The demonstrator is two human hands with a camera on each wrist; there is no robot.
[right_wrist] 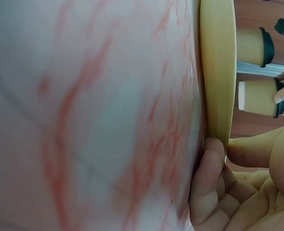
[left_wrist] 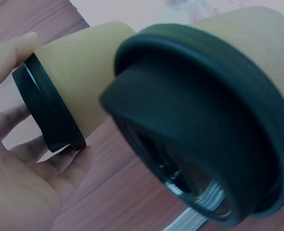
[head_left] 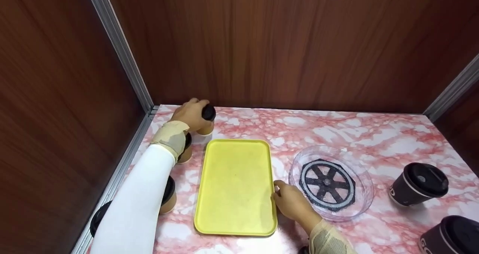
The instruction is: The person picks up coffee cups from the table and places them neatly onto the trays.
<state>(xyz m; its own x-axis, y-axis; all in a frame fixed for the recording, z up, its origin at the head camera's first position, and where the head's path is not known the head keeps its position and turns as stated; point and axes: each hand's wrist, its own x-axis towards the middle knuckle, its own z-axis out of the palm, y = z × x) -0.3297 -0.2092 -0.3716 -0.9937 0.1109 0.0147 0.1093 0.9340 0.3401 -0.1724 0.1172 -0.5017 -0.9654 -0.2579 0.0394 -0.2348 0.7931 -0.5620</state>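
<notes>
At the back left, my left hand (head_left: 191, 115) grips a tan paper cup (head_left: 205, 129) around its black lid. The left wrist view shows the thumb and fingers curled about that cup's lid (left_wrist: 48, 103), with a second lidded cup (left_wrist: 195, 106) large in front. Farther forward, my right hand (head_left: 293, 203) pinches the right rim of a yellow rectangular tray (head_left: 235, 186). Thumb and forefinger meet on the tray's edge (right_wrist: 219, 72) in the right wrist view. The tray lies on a red-and-white marbled table (head_left: 299, 127), its surface bare.
More tan cups (head_left: 169, 201) with black lids line the left side, partly behind the left sleeve (head_left: 131, 201). Right of the tray sits a clear round dish (head_left: 365, 186) with a black spoked, wheel-like piece (head_left: 326, 183). Dark lidded cups (head_left: 415, 184) stand farther right. Wooden panels (head_left: 262, 48) enclose the table.
</notes>
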